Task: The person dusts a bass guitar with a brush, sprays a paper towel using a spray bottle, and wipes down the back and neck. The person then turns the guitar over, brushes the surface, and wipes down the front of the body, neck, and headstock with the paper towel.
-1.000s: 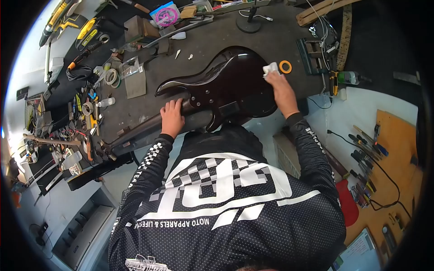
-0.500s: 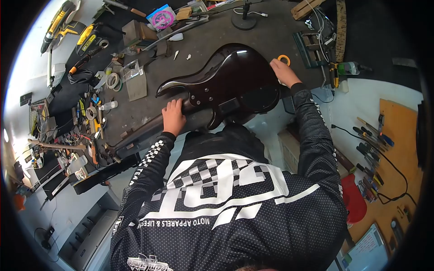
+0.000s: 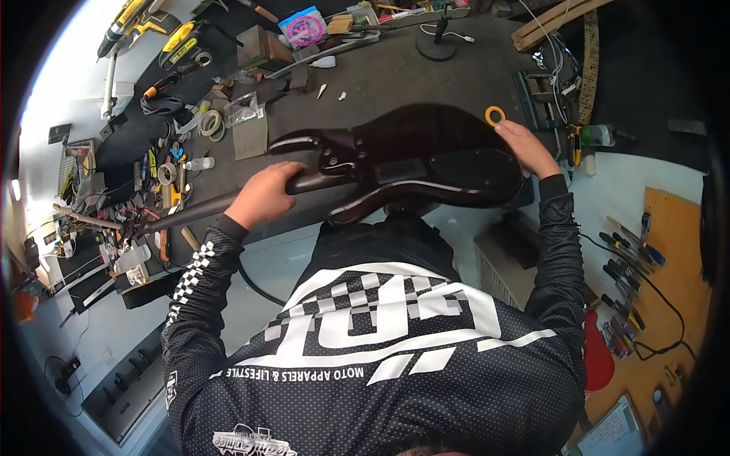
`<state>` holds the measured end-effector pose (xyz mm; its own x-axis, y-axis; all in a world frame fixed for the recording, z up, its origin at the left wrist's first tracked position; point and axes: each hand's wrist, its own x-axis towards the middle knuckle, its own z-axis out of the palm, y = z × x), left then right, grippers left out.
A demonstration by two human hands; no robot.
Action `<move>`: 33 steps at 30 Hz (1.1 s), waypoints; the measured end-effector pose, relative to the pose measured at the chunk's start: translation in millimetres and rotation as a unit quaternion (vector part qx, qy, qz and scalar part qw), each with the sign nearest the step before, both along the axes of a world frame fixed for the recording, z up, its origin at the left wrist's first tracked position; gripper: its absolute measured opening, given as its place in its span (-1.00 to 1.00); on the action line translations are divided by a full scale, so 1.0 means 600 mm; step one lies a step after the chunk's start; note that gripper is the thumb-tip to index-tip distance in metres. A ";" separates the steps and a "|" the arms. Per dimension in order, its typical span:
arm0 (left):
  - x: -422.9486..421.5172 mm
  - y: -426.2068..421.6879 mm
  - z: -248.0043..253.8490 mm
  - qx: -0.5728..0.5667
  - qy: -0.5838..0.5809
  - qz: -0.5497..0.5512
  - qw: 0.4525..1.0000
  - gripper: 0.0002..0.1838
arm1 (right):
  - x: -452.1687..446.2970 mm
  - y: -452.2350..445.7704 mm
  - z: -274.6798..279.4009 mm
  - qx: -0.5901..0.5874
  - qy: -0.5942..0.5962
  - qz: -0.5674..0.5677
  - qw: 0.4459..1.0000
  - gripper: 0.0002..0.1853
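A dark glossy electric guitar (image 3: 433,152) lies across the front of the workbench, its back facing up. Screws show at the neck joint, and a dark cover plate (image 3: 475,169) sits on the back of the body. My left hand (image 3: 266,194) is closed around the neck (image 3: 205,207) near the body, the fingers over its far side. My right hand (image 3: 528,148) grips the rounded bottom end of the body; part of its fingers is hidden. Just beyond that hand is an orange ring-shaped roll (image 3: 495,115).
The workbench (image 3: 365,83) holds a black round-based stand (image 3: 436,47), tape rolls (image 3: 212,123) and a wooden block (image 3: 262,49). Scattered tools crowd the left, near the guitar's headstock. A green-tinted bottle (image 3: 597,135) lies to the right. Screwdrivers (image 3: 627,247) line a wooden board.
The guitar has tilted, so its lower edge shows more and its back looks darker. My left hand has slid left along the neck. The whole view has shifted slightly.
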<state>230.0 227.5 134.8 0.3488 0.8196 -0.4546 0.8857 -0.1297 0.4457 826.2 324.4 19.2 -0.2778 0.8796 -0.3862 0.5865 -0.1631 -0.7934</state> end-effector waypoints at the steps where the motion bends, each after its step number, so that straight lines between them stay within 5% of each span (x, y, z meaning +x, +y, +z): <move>1: -0.004 0.004 0.009 -0.029 -0.007 0.005 1.000 -0.33 | 0.008 0.003 0.007 -0.028 0.017 0.004 0.999 -0.56; 5: 0.001 0.051 0.075 -0.247 0.031 0.034 0.968 -0.35 | 0.016 -0.012 0.002 -0.043 0.008 -0.031 0.999 -0.41; 6: -0.005 0.048 0.071 -0.208 0.016 0.025 0.978 -0.37 | 0.015 -0.008 -0.002 -0.012 -0.047 -0.009 0.999 -0.40; 11: -0.041 0.092 0.036 -0.326 -0.047 0.055 0.943 -0.40 | -0.011 -0.005 -0.044 0.004 0.071 -0.070 0.995 -0.42; 13: -0.053 0.100 0.019 -0.350 -0.080 0.079 0.930 -0.41 | -0.024 -0.002 -0.048 -0.074 0.096 -0.109 0.987 -0.26; 23: -0.074 0.067 -0.101 -0.309 -0.068 0.102 0.943 -0.03 | -0.094 -0.004 -0.092 -0.162 0.090 -0.102 0.977 -0.08; 33: -0.072 0.046 -0.171 -0.332 -0.065 0.167 0.926 0.06 | -0.091 -0.013 -0.170 -0.155 0.030 -0.090 0.983 -0.03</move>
<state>186.8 255.1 32.4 0.2127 0.4456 -0.8696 0.7604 0.4834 0.4336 771.5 316.5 -82.9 -0.1592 0.7590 -0.6314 0.4790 -0.4998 -0.7216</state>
